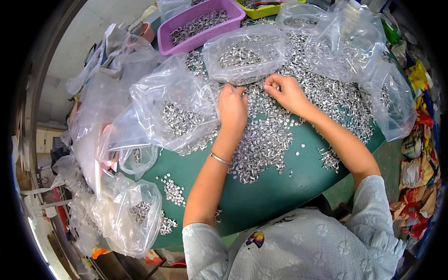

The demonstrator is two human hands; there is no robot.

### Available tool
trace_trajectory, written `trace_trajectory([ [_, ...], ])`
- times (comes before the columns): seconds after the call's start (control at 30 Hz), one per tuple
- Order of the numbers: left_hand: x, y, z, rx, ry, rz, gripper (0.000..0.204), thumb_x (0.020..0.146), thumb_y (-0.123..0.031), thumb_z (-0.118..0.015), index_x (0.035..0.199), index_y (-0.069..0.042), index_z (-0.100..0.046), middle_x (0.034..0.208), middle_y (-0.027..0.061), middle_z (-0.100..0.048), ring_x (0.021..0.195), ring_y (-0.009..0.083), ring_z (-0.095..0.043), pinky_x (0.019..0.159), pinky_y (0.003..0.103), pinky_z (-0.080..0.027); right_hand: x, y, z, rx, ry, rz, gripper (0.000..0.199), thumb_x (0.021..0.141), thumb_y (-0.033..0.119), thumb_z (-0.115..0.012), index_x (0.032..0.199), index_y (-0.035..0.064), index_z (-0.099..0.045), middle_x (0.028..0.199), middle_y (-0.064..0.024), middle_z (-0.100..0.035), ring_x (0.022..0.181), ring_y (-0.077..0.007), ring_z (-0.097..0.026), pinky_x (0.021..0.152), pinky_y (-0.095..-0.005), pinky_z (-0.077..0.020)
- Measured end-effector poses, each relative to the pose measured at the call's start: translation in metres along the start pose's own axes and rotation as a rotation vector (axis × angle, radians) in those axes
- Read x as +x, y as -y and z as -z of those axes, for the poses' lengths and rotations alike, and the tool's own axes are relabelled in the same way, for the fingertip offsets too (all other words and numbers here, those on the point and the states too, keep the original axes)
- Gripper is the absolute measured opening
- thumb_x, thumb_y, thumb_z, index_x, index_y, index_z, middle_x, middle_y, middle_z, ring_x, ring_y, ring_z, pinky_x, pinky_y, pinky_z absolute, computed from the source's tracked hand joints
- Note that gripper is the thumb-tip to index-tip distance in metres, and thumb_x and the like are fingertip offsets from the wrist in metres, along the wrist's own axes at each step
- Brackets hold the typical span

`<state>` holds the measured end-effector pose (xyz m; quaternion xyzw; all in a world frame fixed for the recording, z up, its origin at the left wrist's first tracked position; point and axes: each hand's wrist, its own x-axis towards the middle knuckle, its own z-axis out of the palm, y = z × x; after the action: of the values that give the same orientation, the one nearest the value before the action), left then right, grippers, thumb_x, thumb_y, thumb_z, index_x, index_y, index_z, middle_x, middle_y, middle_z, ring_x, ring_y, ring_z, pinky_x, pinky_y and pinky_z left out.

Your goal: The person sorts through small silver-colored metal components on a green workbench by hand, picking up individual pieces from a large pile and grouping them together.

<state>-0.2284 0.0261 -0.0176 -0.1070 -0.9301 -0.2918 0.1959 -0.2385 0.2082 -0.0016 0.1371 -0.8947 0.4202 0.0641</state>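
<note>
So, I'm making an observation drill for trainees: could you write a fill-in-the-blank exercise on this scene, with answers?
The tabletop is coloured ____.
A bracelet is worn on the person's ____ arm.
The left hand and right hand are among small metal pieces coloured ____.
The larger basin is coloured ____.

Missing words: green; left; silver; purple.

A: Tabletop (242, 200)?
B: Dark green, plain.
A: Metal pieces (261, 149), bangle (220, 158)?
B: Silver, both.
A: Plastic bags (151, 95)?
B: Clear.
A: Next?
B: One basin (210, 39), purple; second basin (254, 13), yellow-green.
A: Shirt (298, 242)?
B: Pale blue-grey — flower pattern, tone-on-tone; butterfly motif (255, 239) — purple, orange-yellow.
</note>
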Motion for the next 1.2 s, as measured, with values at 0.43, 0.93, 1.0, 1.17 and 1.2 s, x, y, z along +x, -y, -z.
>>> trace_trajectory([
  [0.43,-0.014,-0.013,0.018,-0.748,0.13,0.496,0.014,0.081,-0.01,-0.07,0.087,0.002,-0.068,0.073,0.0056,-0.063,0.065,0.0116,-0.055,0.062,0.028,-0.045,-0.018,0.012,0.031,0.501,0.254,-0.382,0.016,0.088,0.017,-0.063,0.09,0.0022,-0.068,0.067,0.0017,-0.058,0.063,-0.0064,-0.049,0.059,-0.0258,-0.0412],
  [0.93,-0.041,-0.052,0.025,-0.66,0.082,0.31,0.015,0.085,-0.011,-0.066,0.086,0.005,-0.066,0.073,-0.0003,-0.06,0.067,0.0057,-0.051,0.06,0.023,-0.042,-0.05,0.027,0.01,0.434,0.119,-0.117,0.016,0.092,0.016,-0.055,0.089,0.0009,-0.061,0.07,-0.0039,-0.058,0.062,-0.0101,-0.051,0.057,-0.0279,-0.0431],
  [1.0,-0.038,-0.06,0.025,-0.697,0.092,0.37,0.016,0.084,-0.011,-0.067,0.085,0.005,-0.066,0.075,0.001,-0.061,0.068,0.0058,-0.051,0.061,0.022,-0.041,-0.05,0.033,0.012,0.677,0.226,-0.375,0.018,0.094,0.017,-0.052,0.086,0.0021,-0.057,0.065,-0.0014,-0.053,0.056,-0.0077,-0.047,0.05,-0.0258,-0.0396],
  [1.17,-0.034,-0.067,0.022,-0.744,0.093,0.381,0.015,0.083,-0.01,-0.067,0.086,0.005,-0.067,0.077,0.0025,-0.063,0.069,0.0061,-0.052,0.062,0.022,-0.042,-0.056,0.037,0.016,0.927,0.197,-0.433,0.025,0.1,0.024,-0.046,0.087,0.0039,-0.051,0.064,0.0016,-0.046,0.05,-0.006,-0.038,0.044,-0.0226,-0.0304],
  [1.2,-0.032,-0.068,0.022,-0.754,0.096,0.382,0.015,0.083,-0.01,-0.067,0.086,0.005,-0.067,0.077,0.0024,-0.064,0.068,0.0062,-0.052,0.062,0.022,-0.043,-0.056,0.037,0.021,0.879,0.218,-0.443,0.025,0.1,0.024,-0.046,0.087,0.0036,-0.051,0.065,0.0014,-0.046,0.051,-0.0059,-0.038,0.044,-0.0226,-0.0301],
])
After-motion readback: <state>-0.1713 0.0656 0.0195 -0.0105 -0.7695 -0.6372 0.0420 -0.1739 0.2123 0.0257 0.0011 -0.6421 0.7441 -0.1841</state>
